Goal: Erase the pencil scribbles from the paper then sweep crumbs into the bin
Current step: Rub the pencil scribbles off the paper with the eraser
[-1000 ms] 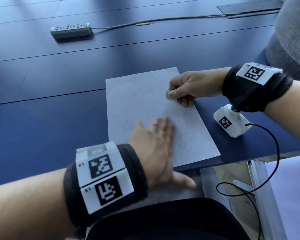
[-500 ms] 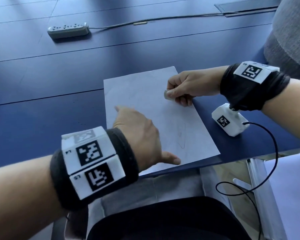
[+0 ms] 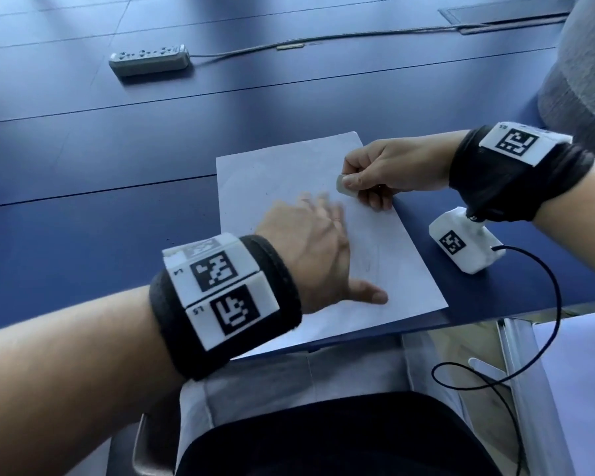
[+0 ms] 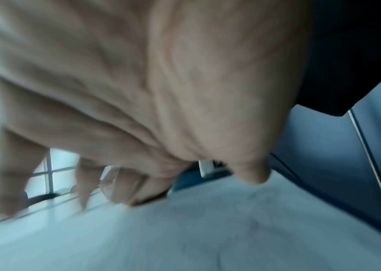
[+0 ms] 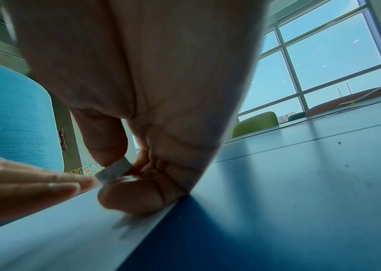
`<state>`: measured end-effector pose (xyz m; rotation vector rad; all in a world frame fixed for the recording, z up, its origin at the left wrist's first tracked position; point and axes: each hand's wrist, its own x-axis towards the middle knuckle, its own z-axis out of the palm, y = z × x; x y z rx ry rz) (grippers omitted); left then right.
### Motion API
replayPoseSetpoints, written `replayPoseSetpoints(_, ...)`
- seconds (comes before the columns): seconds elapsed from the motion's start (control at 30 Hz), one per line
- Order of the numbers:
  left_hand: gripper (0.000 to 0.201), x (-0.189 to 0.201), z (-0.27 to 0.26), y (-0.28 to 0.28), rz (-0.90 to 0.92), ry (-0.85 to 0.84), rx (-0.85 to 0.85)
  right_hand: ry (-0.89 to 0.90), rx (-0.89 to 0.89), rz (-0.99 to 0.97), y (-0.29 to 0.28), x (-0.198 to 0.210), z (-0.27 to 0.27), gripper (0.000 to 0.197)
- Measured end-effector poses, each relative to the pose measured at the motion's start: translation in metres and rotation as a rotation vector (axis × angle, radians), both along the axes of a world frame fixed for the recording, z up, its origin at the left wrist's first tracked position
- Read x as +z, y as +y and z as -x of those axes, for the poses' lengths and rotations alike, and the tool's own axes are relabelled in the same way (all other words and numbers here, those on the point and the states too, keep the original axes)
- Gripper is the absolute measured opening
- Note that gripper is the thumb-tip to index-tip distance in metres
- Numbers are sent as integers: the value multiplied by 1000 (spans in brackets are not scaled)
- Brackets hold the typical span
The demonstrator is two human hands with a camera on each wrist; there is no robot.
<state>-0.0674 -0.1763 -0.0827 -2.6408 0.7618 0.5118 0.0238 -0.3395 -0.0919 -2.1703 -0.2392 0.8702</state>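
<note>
A white sheet of paper lies on the dark blue table near its front edge. Faint pencil scribbles show on its lower right part. My left hand lies flat on the middle of the sheet, fingers straight and blurred with motion, thumb spread toward me. My right hand rests on the sheet's right edge and pinches a small white eraser between thumb and forefinger. The right wrist view shows the eraser in that pinch, with the left hand's fingertips close beside it.
A grey power strip with its cable lies far back on the table. The white wrist camera block hangs by the sheet's right side, its black cord looping off the table edge. A chair frame stands at the lower right.
My left hand swept left across the sheet, then came back right toward the middle. The right hand stayed put with the eraser in its pinch.
</note>
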Motion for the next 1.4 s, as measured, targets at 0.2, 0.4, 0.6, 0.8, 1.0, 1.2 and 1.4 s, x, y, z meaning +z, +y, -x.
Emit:
replayPoseSetpoints(0.2, 138, 0, 25, 49, -241, 135, 138, -9, 1, 4, 0, 1, 1, 11)
replayPoseSetpoints(0.4, 128, 0, 34, 58, -81, 103, 38, -19, 6, 25, 3, 3, 2, 12)
replayPoseSetpoints(0.6, 135, -1, 44, 85, -315, 128, 178, -24, 1, 23, 2, 2, 4, 11)
replayPoseSetpoints(0.8, 122, -1, 46, 76, -43, 169, -65, -23, -3, 35, 2, 3, 3, 12)
replayPoseSetpoints(1.0, 140, 8, 48, 89, -295, 112, 225, -33, -4, 31, 1, 2, 3, 11)
replayPoseSetpoints(1.2, 129, 4, 53, 86, -111, 174, -7, -39, 6, 31, 2, 2, 4, 11)
replayPoseSetpoints(1.4, 121, 3, 49, 78, 17, 166, -122, -40, 9, 41, 3, 2, 3, 12)
